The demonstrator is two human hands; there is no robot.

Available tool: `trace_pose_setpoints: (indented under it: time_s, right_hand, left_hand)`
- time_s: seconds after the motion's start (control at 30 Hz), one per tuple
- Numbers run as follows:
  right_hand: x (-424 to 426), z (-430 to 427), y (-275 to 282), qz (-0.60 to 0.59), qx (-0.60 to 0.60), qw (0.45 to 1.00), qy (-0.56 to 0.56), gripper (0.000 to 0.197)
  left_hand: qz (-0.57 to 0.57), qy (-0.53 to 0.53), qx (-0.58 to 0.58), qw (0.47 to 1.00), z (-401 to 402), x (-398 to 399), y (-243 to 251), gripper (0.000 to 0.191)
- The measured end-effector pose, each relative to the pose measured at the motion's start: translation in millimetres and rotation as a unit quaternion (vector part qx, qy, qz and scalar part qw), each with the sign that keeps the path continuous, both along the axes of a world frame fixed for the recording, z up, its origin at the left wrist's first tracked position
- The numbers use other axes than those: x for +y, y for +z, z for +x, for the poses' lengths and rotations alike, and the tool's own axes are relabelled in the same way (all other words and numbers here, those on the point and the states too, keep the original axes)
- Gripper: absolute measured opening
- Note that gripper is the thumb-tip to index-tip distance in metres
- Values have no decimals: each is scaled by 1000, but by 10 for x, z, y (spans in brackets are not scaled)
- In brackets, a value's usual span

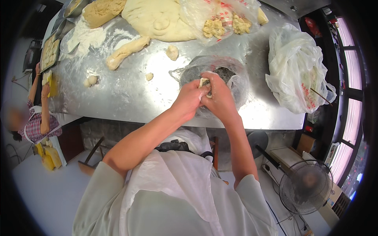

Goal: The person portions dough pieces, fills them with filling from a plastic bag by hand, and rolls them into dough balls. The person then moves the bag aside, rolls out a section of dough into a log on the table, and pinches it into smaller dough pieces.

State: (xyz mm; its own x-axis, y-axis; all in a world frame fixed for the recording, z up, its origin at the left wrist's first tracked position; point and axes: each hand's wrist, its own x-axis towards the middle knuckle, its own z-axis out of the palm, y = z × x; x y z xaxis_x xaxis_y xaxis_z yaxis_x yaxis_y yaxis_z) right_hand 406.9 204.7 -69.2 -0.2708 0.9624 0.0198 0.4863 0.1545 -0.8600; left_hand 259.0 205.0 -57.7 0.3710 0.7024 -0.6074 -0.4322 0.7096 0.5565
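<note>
My left hand [189, 93] and my right hand [218, 90] meet over a plastic bag [189, 72] of dark filling [226, 73]. Between them they grip a small piece of pale dough [204, 82] with dark filling inside; my fingers cover much of it. Flour whitens the fingertips. Left of the bag, a small dough bit [149, 76] lies on the steel table [124, 97]. Farther back is a larger dough lump [172, 52]. A rolled length of dough [127, 53] stretches diagonally beside it, and two small dough balls [90, 80] sit farther left.
A big dough slab [159, 23] and a tan dough block [103, 13] lie at the back, near loose flour [85, 37]. A bulky plastic bag [295, 67] stands right. Another person [44, 121] works beside a tray [50, 54] at the left end. A fan [305, 187] stands lower right.
</note>
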Motion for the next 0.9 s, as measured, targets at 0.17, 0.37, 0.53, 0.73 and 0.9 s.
trace_pose_setpoints:
  time_s: [0.17, 0.37, 0.53, 0.73, 0.9]
  right_hand:
    - [11, -2, -36, -26, 58, 998, 16, 51]
    - [-8, -25, -2, -39, 175, 984, 11, 65]
    - [-55, 36, 66, -56, 165, 984, -47, 85]
    - [-121, -20, -103, 2, 40, 998, -39, 70]
    - [75, 32, -128, 86, 16, 996, 13, 61]
  left_hand:
    - [-7, -73, 106, 992, -97, 129, 27, 16]
    - [-60, -12, -96, 994, -180, 108, 59, 12]
    - [-35, -2, -110, 993, -175, 65, -136, 22]
    - [-2, -78, 55, 995, -84, 54, -4, 31]
    - [36, -120, 136, 983, -20, 112, -27, 24]
